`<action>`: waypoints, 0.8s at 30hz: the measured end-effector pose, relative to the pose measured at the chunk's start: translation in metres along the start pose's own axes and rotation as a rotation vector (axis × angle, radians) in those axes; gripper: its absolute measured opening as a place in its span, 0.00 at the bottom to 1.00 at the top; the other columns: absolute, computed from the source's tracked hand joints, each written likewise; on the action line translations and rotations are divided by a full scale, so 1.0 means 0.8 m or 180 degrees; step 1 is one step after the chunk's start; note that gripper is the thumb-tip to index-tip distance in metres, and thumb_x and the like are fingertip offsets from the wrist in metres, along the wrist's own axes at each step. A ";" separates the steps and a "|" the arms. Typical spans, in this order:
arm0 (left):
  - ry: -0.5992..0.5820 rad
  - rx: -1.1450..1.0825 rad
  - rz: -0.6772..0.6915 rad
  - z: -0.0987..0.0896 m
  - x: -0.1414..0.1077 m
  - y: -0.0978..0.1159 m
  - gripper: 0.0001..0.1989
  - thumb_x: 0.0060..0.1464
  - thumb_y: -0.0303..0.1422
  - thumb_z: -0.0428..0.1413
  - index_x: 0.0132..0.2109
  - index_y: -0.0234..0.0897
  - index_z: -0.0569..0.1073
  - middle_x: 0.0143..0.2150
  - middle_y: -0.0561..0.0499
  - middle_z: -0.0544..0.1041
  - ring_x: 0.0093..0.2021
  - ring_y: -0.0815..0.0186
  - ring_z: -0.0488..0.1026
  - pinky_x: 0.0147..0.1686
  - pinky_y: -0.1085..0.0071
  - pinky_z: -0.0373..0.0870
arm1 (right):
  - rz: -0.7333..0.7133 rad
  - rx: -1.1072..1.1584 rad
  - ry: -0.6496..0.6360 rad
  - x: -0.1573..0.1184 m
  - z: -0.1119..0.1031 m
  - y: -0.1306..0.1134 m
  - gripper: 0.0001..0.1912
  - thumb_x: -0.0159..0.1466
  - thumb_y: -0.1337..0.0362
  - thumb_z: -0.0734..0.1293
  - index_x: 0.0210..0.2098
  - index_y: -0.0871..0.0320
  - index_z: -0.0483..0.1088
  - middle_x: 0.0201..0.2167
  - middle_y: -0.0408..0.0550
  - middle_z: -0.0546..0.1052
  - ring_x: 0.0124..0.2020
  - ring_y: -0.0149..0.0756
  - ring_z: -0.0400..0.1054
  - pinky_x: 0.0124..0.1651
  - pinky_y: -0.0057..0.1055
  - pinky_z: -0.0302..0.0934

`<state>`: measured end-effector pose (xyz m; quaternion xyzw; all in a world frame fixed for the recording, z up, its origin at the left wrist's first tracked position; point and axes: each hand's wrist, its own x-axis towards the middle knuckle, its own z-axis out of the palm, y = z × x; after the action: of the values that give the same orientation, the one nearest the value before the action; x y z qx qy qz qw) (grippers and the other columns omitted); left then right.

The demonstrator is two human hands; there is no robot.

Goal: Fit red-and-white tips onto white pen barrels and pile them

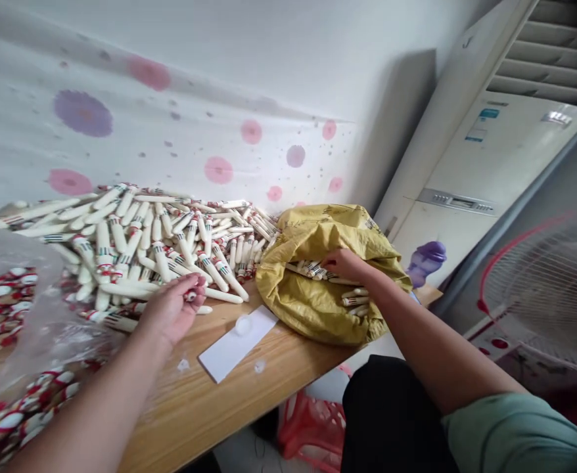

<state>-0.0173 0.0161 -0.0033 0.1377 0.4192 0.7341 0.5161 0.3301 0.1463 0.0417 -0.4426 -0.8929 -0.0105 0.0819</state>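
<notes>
My left hand [177,305] is over the wooden table [194,407], its fingers curled round a small, pale and dark piece too small to name. Behind it lies a big heap of cream-coloured pens [135,230] with striped tops and red bits. My right hand [342,263] reaches into the mouth of a yellow woven sack [313,315], its fingers closed near pens [356,301] lying inside; whether it grips one is hidden. Between the hands, a white card [236,345] lies flat with a small clear round dish [244,325] on it.
Plastic bags of red and white figure pieces [7,302] lie at the left. A red-rimmed fan [545,295] and a tall white air conditioner [446,164] stand at the right. Below the table edge is a pink plastic stool [313,420].
</notes>
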 end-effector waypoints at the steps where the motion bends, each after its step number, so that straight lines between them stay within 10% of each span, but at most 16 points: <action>1: -0.0070 0.0068 -0.0046 0.000 -0.001 0.000 0.05 0.50 0.19 0.55 0.29 0.29 0.73 0.24 0.52 0.72 0.17 0.80 0.63 0.12 0.88 0.59 | 0.0020 -0.0055 -0.0075 -0.009 0.008 0.007 0.12 0.60 0.72 0.63 0.37 0.60 0.79 0.35 0.50 0.80 0.35 0.35 0.72 0.42 0.27 0.64; 7: -0.0462 0.0589 0.0104 -0.008 -0.002 -0.005 0.05 0.52 0.30 0.59 0.34 0.31 0.75 0.17 0.59 0.61 0.13 0.80 0.53 0.09 0.86 0.49 | 0.0142 -0.0664 -0.0083 -0.011 0.052 0.010 0.20 0.62 0.73 0.60 0.51 0.58 0.73 0.52 0.59 0.72 0.50 0.46 0.68 0.47 0.35 0.63; 16: -0.0570 0.1126 0.0249 -0.004 -0.007 -0.012 0.14 0.38 0.30 0.67 0.36 0.34 0.75 0.30 0.49 0.77 0.20 0.78 0.61 0.16 0.84 0.56 | -0.0099 -0.0907 0.0016 -0.001 0.054 0.001 0.15 0.68 0.65 0.58 0.50 0.61 0.71 0.50 0.59 0.73 0.52 0.46 0.65 0.49 0.36 0.60; 24: -0.0861 0.1675 0.0527 0.001 -0.013 -0.020 0.18 0.35 0.39 0.68 0.31 0.31 0.75 0.25 0.52 0.73 0.20 0.76 0.61 0.18 0.79 0.55 | -0.1725 -0.0949 0.0457 -0.020 0.002 -0.146 0.16 0.70 0.61 0.58 0.54 0.51 0.69 0.35 0.48 0.75 0.33 0.35 0.65 0.41 0.36 0.53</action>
<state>-0.0016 0.0092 -0.0127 0.3968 0.5098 0.6150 0.4522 0.2470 0.0623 0.0442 -0.1938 -0.9589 -0.1940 0.0731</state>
